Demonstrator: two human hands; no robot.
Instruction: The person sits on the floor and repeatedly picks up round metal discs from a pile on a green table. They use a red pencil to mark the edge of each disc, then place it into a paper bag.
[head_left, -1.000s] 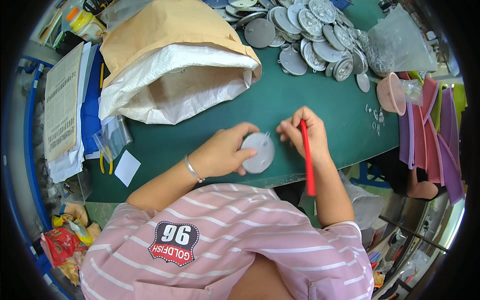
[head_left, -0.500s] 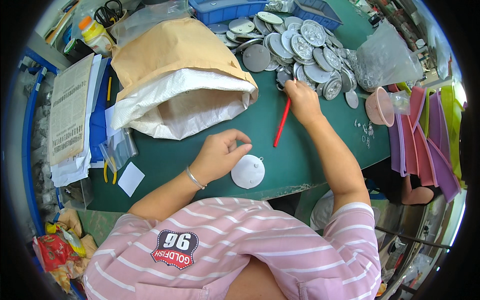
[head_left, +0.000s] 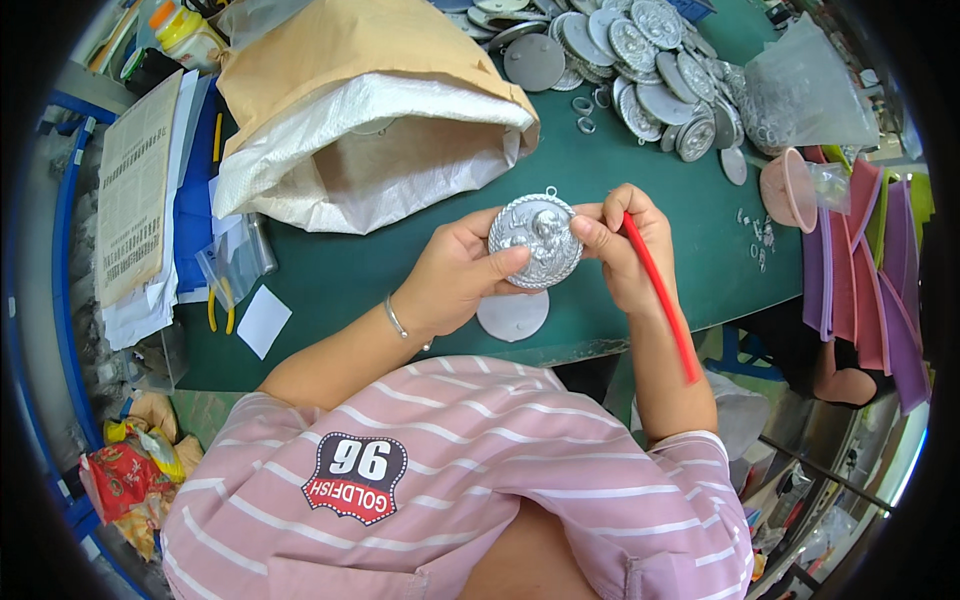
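Note:
Both hands meet at the front middle of the green table around a round silver medallion [head_left: 547, 248] with a raised relief, a rope-like rim and a small ring on top. My left hand [head_left: 450, 270] grips its left side, thumb across the face. The fingertips of my right hand [head_left: 635, 255] pinch its right edge. A slim red pen-like stick [head_left: 660, 298] is also in my right hand, slanting down over the wrist. Just under the medallion, a plain pale disc [head_left: 513, 318] lies on the table, partly covered by my left hand.
A heap of silver medallions [head_left: 610, 45] lies at the back, with loose metal rings [head_left: 585, 125] before it. An open-mouthed sack [head_left: 350, 195] lies left of centre. Rightward are a clear bag [head_left: 800, 90], a pink cup [head_left: 790, 190] and another person's arm [head_left: 838, 378]. Yellow-handled pliers [head_left: 220, 312] lie left.
My right hand has come back from the heap, still holding the red stick. A medallion is now between both hands. My left hand has moved up from beside the pale disc.

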